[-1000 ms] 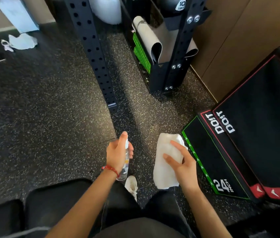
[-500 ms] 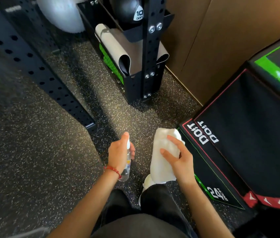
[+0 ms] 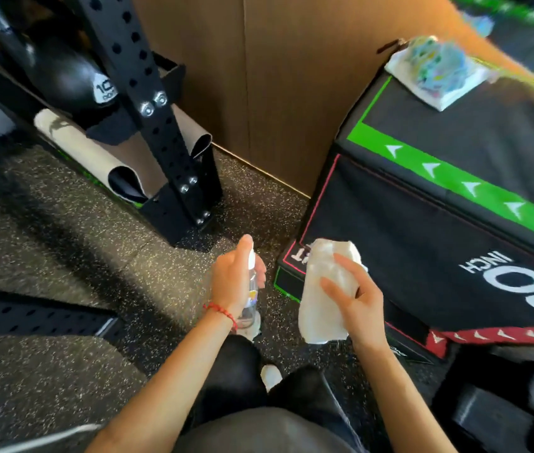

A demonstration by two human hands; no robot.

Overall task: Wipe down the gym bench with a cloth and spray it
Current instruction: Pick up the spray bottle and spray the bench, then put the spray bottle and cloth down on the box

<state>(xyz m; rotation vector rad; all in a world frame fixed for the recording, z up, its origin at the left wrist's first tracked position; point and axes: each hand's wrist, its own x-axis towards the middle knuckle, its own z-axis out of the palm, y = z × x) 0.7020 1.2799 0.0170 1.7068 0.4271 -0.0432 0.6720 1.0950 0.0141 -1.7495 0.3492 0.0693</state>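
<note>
Speckled floor (image 3: 63, 223) slid left; stacked boxes (image 3: 439, 223) nearer; left hand (image 3: 231, 279) still grips bottle (image 3: 252, 289), right-hand fingers (image 3: 334, 287) pinching cloth (image 3: 319, 299).

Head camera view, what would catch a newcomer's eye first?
Two bare hands at the middle: the left hand grips a small spray bottle, the right hand holds a white cloth. To the right stand stacked black boxes with a bright green stripe; a black rack rises at upper left.

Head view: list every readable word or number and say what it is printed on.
"10" on the black ball in the rack; the small print beneath is blurred.
"INCH", upside down, on the black box.
Large white letters beside it are cut off.
Spray bottle label: unreadable.
</note>
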